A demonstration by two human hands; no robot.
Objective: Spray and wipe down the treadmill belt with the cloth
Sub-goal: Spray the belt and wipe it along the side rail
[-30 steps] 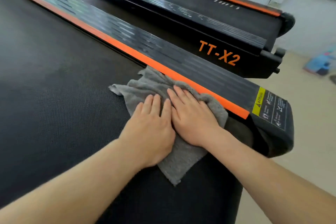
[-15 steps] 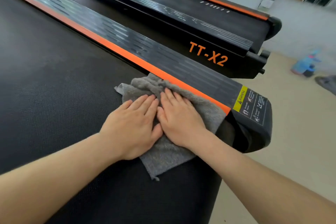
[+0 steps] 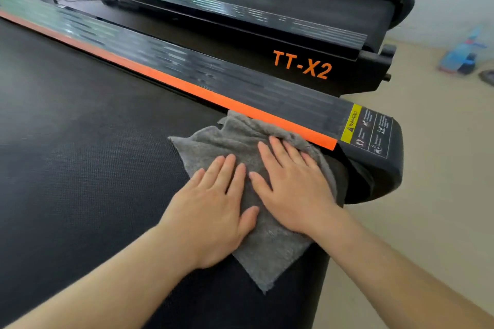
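Observation:
A crumpled grey cloth (image 3: pixel 232 141) lies on the black treadmill belt (image 3: pixel 80 168), close to the belt's rear end and right against the orange-striped side rail (image 3: pixel 213 96). My left hand (image 3: pixel 211 211) presses flat on the cloth's left part with straight fingers. Beside it, my right hand (image 3: pixel 294 187) presses flat on the right part, fingertips near the rail. The two hands almost touch. No spray bottle can be made out near the belt.
A second treadmill marked TT-X2 (image 3: pixel 302 67) stands parallel on the far side. The near rail ends in a black cap with a yellow warning label (image 3: pixel 369 131). Beige floor lies to the right, with a blurred blue object (image 3: pixel 462 56) on it.
Both hands stay flat on the cloth and have slid it along the rail toward the belt's rear end. The cloth has spread out flatter under them.

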